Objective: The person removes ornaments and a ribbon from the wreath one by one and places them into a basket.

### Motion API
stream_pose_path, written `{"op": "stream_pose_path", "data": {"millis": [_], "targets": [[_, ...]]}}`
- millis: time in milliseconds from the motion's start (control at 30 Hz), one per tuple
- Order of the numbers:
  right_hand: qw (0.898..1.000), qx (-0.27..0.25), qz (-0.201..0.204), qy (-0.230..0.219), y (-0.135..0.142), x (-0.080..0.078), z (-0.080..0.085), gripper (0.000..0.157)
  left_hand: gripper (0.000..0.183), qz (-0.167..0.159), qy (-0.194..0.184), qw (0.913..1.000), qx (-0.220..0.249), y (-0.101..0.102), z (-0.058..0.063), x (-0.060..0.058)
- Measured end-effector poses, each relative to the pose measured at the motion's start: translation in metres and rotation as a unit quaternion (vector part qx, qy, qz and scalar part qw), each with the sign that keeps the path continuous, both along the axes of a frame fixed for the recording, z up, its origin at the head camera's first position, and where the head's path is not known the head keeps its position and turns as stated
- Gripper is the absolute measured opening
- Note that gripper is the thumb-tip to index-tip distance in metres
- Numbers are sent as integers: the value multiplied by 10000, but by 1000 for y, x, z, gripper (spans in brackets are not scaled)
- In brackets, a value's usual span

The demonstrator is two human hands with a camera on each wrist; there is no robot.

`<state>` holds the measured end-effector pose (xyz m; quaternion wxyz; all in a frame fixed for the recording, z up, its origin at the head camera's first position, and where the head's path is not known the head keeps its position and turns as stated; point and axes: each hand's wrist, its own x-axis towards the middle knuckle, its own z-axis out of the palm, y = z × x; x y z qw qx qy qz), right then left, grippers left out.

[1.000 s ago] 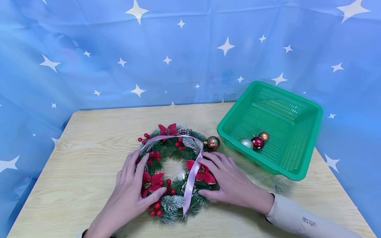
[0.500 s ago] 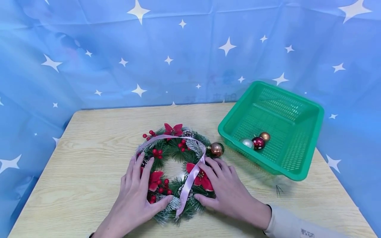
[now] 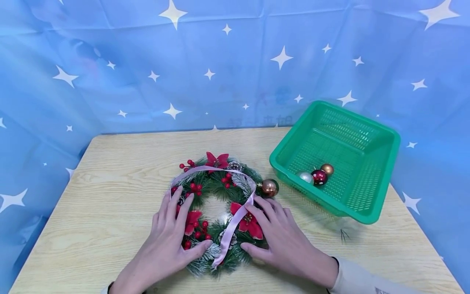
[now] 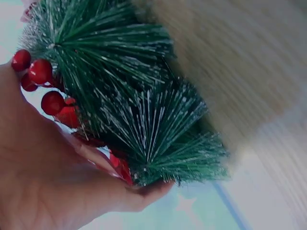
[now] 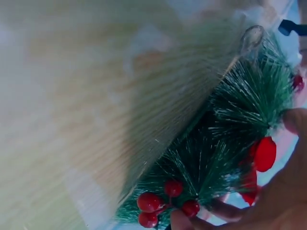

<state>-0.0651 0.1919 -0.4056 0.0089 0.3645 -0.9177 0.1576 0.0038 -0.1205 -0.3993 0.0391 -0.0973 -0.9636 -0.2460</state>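
Observation:
A Christmas wreath [image 3: 242,251] of frosted green sprigs lies flat on the wooden table, dressed with red poinsettias, berries and pine cones. Over its top and down its right side runs a lilac ribbon [image 3: 229,234]. A copper bauble [image 3: 269,187] sits at its upper right edge. My left hand [image 3: 170,230] grips the left side, thumb on the lower sprigs; the left wrist view shows the fingers against the greenery [image 4: 144,120]. On the right side, my right hand [image 3: 280,234] holds the wreath beside a poinsettia [image 3: 251,222]. Some fingertips are hidden in the needles.
Right of the wreath stands a green plastic basket [image 3: 382,171], holding a silver bauble [image 3: 306,177], a dark red one [image 3: 319,177] and a gold one [image 3: 327,169]. A small dark sprig [image 3: 344,235] lies near its front corner. A blue starry cloth [image 3: 235,61] hangs behind the table.
Between both hands the wreath has turned slightly clockwise: its top poinsettia moved right, the copper bauble right and down, and the ribbon's lower end left. The basket stayed in place.

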Motion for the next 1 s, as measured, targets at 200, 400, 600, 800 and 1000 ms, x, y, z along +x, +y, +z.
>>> {"op": "stream_pose_path", "data": {"millis": [200,400,600,800,1000], "targets": [[9993,-374,-70,27,9,-3,4,78,113,-177,39,9998,-19,-5,-1,-3],[9918,-1228,-40,358,20,-20,8,62,113,-164,17,9999,-25,-5,-1,-3],[9814,-1881,20,391,22,-44,9,50,113,-135,-34,9999,-19,-6,-1,-2],[9836,-1773,-271,-185,22,-51,5,51,112,-156,-79,9998,30,-6,-2,-2],[9816,-1893,-230,41,22,-56,1,44,113,-141,-161,9997,71,-6,-2,-2]]}}
